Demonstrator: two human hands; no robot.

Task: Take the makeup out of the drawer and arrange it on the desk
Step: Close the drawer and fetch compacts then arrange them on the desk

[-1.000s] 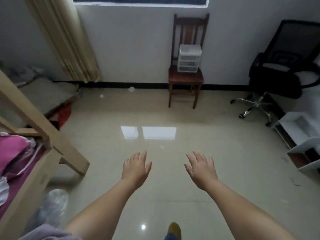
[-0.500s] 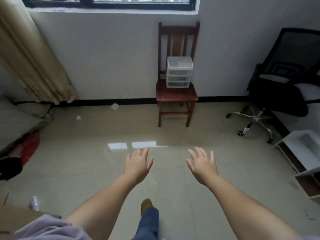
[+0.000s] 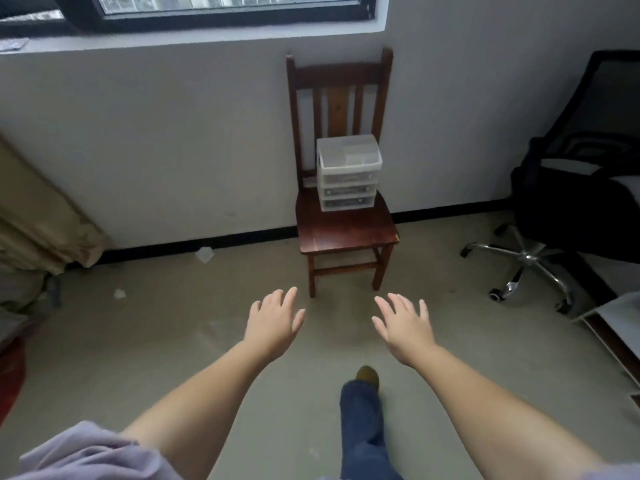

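A small translucent plastic drawer unit (image 3: 348, 173) with three shut drawers stands at the back of a dark wooden chair's seat (image 3: 346, 233), against the far wall. What the drawers hold is too blurred to tell. My left hand (image 3: 275, 323) and my right hand (image 3: 403, 325) reach forward at floor level in front of the chair, fingers spread and straight, holding nothing. Both hands are well short of the drawer unit. No makeup is in sight outside it.
A black office chair (image 3: 568, 188) on a chrome wheeled base stands at the right. A white shelf unit (image 3: 620, 317) lies at the right edge. A beige curtain (image 3: 38, 216) hangs at the left. Paper scraps (image 3: 204, 254) lie by the skirting. My leg and shoe (image 3: 365, 379) step forward.
I have walked toward the wooden chair, which looms larger and nearer. The bed and wooden frame on the left dropped out of view. Both hands stay outstretched and empty.
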